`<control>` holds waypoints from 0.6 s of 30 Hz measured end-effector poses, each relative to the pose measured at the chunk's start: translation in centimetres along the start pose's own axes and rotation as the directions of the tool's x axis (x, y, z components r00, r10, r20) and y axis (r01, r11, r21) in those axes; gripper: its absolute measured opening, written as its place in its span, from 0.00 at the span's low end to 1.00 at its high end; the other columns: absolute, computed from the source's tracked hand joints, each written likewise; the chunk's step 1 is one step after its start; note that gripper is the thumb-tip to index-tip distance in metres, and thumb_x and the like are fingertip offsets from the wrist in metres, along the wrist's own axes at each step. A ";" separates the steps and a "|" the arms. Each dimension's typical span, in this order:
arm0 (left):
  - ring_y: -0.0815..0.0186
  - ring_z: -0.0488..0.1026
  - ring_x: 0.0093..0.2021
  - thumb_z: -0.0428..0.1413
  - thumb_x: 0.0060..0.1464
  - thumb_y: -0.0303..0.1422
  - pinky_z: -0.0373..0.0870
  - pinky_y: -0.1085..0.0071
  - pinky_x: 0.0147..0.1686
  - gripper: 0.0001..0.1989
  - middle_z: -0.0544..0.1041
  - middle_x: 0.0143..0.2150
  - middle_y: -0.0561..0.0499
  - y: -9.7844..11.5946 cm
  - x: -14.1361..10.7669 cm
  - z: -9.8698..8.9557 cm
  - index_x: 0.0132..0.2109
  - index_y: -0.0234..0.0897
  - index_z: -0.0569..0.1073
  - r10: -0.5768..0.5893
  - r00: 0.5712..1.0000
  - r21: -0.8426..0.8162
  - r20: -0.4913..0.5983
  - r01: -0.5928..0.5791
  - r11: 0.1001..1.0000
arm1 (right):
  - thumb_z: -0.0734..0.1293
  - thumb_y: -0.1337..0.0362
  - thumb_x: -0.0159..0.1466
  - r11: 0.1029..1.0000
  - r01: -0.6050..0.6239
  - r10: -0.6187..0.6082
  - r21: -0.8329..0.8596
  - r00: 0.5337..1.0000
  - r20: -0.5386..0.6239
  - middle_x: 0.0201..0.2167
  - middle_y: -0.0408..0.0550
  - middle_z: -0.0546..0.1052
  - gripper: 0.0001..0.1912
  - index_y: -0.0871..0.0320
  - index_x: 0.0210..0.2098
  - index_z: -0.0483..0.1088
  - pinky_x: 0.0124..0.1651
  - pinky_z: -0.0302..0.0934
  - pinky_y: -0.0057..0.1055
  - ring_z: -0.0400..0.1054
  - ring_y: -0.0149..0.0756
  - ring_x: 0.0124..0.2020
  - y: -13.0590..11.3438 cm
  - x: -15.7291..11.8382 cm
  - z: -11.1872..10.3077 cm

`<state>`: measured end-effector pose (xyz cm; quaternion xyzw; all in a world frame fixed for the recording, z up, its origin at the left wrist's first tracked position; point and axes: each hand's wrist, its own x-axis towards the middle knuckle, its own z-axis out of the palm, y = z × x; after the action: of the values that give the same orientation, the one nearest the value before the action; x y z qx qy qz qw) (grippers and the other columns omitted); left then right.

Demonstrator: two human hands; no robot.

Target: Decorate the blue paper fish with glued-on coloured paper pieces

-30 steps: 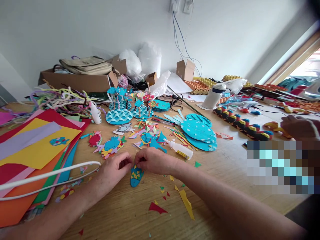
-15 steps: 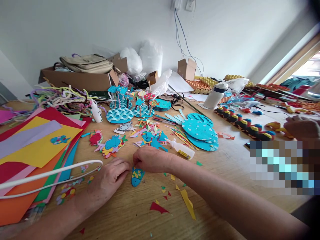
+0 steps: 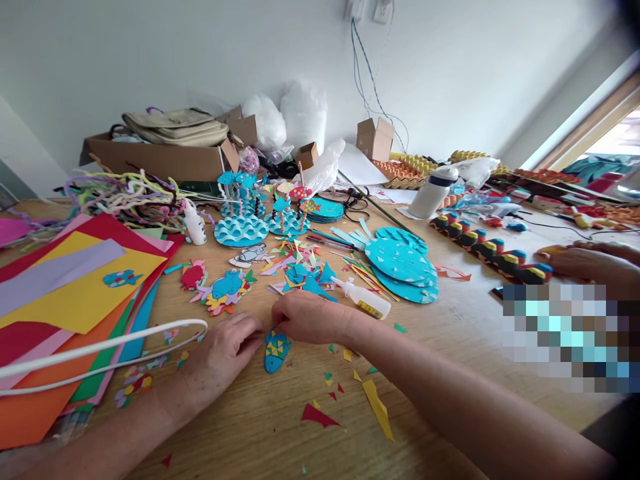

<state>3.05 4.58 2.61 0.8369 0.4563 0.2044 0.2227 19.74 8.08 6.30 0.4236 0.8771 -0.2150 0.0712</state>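
A blue paper fish [image 3: 277, 355] with yellow, green and orange bits on it lies on the wooden table. My right hand [image 3: 307, 317] is over its upper end, fingers pinched together; whatever is between the fingertips is hidden. Just left of the fish, my left hand [image 3: 231, 347] rests with its fingers curled and pressed together, their tips near the fish's upper end. Beyond the hands are a pile of cut paper fish [image 3: 227, 285], blue scraps [image 3: 301, 277] and a glue bottle [image 3: 367, 298] on its side. Small coloured scraps and a yellow strip [image 3: 377, 408] lie nearer.
Coloured paper sheets [image 3: 65, 280] and a looping white band [image 3: 125, 338] occupy the left. Pipe cleaners [image 3: 125, 197], an upright glue bottle [image 3: 195, 223] and round blue pieces [image 3: 400, 257] stand or lie farther back. Another person's hands [image 3: 595, 263] are by a painted carton strip [image 3: 485, 250] at right.
My right hand has shifted very slightly right, still pinched by the fish. The other person's hands have moved near the painted strip. The whole view has shifted slightly.
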 end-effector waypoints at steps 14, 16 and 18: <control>0.66 0.69 0.32 0.50 0.49 0.27 0.64 0.72 0.33 0.05 0.72 0.30 0.53 -0.1 1.4 0.9 0.30 0.38 0.70 -0.025 1.000 -0.101 -0.004 0.024 0.995 | 0.60 0.69 0.54 0.983 0.017 0.009 0.183 0.990 -0.141 0.27 0.45 0.74 0.09 0.61 0.31 0.72 0.27 0.52 0.22 0.63 0.28 0.27 0.1 -1.2 0.4; 0.67 0.68 0.32 0.49 0.50 0.27 0.64 0.72 0.32 0.05 0.71 0.29 0.53 0.1 1.4 0.8 0.30 0.38 0.69 0.011 1.000 -0.063 -0.024 -0.012 0.998 | 0.61 0.69 0.54 0.970 0.006 0.032 0.243 0.988 -0.154 0.25 0.44 0.73 0.08 0.61 0.30 0.72 0.26 0.52 0.22 0.62 0.27 0.26 0.5 -1.2 0.5; 0.67 0.67 0.31 0.48 0.52 0.27 0.63 0.73 0.31 0.07 0.70 0.28 0.53 0.2 1.2 0.6 0.29 0.37 0.69 0.086 0.995 0.008 -0.054 -0.085 0.996 | 0.60 0.67 0.54 0.936 -0.007 0.071 0.353 0.983 -0.168 0.23 0.43 0.71 0.08 0.61 0.28 0.71 0.25 0.53 0.21 0.62 0.26 0.25 0.8 -1.3 0.6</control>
<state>4.11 5.43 2.44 0.8505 0.4265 0.2349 0.1990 21.16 7.34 5.86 0.4644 0.8189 -0.3277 -0.0797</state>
